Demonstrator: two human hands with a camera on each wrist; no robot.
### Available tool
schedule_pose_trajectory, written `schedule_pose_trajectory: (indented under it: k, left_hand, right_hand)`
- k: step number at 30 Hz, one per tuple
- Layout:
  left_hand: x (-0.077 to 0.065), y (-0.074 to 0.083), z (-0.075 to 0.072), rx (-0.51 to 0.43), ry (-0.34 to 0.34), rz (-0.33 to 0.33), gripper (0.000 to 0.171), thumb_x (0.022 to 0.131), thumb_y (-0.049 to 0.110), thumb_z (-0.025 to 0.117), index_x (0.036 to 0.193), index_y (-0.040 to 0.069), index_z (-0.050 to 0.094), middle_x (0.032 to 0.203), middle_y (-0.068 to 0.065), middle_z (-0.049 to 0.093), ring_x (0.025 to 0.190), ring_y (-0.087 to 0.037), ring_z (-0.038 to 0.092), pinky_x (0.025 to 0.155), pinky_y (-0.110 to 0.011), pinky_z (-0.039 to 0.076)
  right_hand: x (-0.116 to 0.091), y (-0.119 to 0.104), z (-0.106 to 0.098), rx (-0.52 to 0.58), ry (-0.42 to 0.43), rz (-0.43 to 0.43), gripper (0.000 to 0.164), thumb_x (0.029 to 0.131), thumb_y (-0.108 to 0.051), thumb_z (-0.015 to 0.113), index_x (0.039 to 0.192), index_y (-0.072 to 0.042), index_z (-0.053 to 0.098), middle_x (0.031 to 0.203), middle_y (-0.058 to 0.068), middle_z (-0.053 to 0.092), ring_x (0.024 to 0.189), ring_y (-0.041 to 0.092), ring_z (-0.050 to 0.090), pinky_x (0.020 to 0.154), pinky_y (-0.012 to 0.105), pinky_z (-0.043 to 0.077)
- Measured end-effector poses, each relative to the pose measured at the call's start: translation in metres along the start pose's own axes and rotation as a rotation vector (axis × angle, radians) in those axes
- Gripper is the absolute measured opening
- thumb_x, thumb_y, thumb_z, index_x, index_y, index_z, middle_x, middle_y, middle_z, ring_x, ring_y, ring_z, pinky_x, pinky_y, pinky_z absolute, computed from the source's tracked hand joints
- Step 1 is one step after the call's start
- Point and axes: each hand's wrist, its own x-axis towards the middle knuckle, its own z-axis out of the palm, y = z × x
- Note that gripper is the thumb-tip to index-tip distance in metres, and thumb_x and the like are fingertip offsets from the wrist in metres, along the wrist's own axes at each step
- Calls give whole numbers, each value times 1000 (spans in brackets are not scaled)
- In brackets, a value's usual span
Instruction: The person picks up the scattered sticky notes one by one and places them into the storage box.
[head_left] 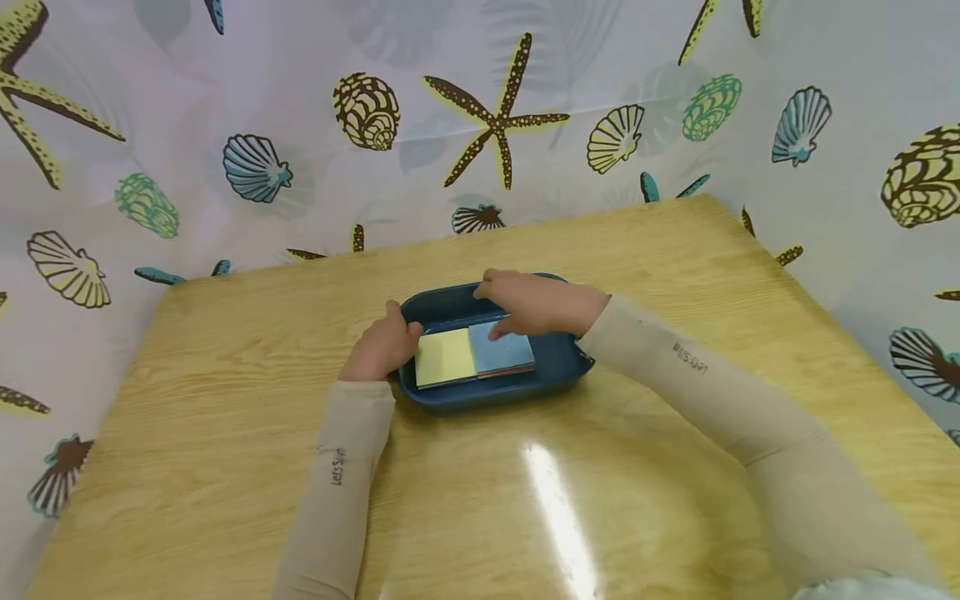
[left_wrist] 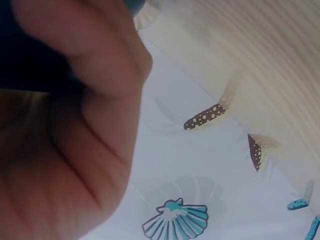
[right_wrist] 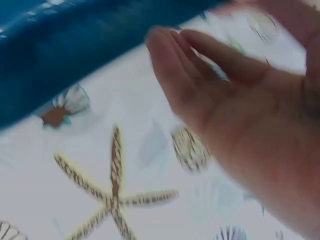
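A dark blue oval tray [head_left: 487,395] with raised walls stands on the wooden table. Inside it, a yellow square note pad [head_left: 444,358] lies at the left, beside a blue-topped square note pad [head_left: 504,347] with multicoloured edges. My left hand [head_left: 381,343] grips the tray's left end, thumb over the rim; its curled fingers [left_wrist: 100,55] show close up in the left wrist view. Over the tray's far right part hovers my right hand [head_left: 540,302], thumb above the blue pad. In the right wrist view its fingers [right_wrist: 172,65] reach near the tray wall [right_wrist: 75,65] and hold nothing.
The wooden table [head_left: 247,400] extends around the tray on all sides. Behind it and along the sides hangs a white cloth [head_left: 420,175] printed with shells and starfish. A bright light reflection lies on the table in front of the tray.
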Motion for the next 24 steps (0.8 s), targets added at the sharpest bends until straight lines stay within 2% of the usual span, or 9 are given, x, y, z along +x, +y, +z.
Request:
schedule_pose_trajectory:
  k: [3,6,10,12,14,17,19,21,24]
  left_hand:
    - [-7,2,-2,-8,23,6,67,100,23,29,148,-10,-3,71,-15,56,53,-24,52,55,-34,44]
    - [-18,4,-2,-3,51,4,68,100,20,33,147,-11,-4,61,-12,54,45,-21,50,47,-31,42]
    - [-32,6,0,38,78,17,70,99,16,39,147,-13,-2,52,-7,50,40,-16,43,41,-26,34]
    - [-37,4,3,81,95,25,67,99,14,40,147,-15,3,50,-5,45,39,-14,38,40,-24,30]
    - [-40,3,5,128,112,24,64,98,13,41,147,-16,9,50,-4,43,41,-14,36,41,-25,28]
    - [-42,4,9,183,146,21,60,98,11,40,146,-16,15,52,-4,42,43,-15,34,42,-27,29]
    - [-42,6,10,199,155,10,59,97,10,38,146,-15,16,53,-5,43,44,-16,36,42,-28,30]
    - [-41,8,12,212,168,2,59,97,10,38,147,-15,17,53,-5,43,44,-16,37,42,-28,31]
    - [-37,10,14,228,192,-6,58,97,10,38,146,-15,19,52,-5,43,43,-16,36,42,-28,31]
  right_hand:
    - [-23,9,-5,-6,211,60,44,96,-18,59,132,8,50,120,22,51,106,32,53,88,40,47]
    - [-44,24,2,-86,345,199,33,99,-15,53,120,11,54,102,22,52,87,32,52,71,40,50]
    - [-64,40,24,-84,396,338,28,100,-15,51,104,12,54,79,17,50,64,28,50,52,35,45]
    - [-70,43,35,-34,395,370,31,100,-17,52,104,13,54,68,14,50,54,25,50,45,32,39]
    - [-73,43,45,16,382,395,36,99,-19,53,112,15,53,61,12,51,48,23,50,42,30,36]
    - [-72,40,54,64,385,424,37,98,-14,53,120,16,50,67,19,61,54,28,59,45,35,43]
    - [-70,39,57,76,400,436,35,97,-10,52,121,16,50,80,24,65,64,32,63,51,41,49]
    - [-67,40,60,90,422,441,33,97,-7,51,120,16,50,91,29,65,70,36,65,55,44,51]
    - [-62,45,64,116,459,442,33,97,-6,49,120,16,50,94,30,65,72,36,65,56,44,52]
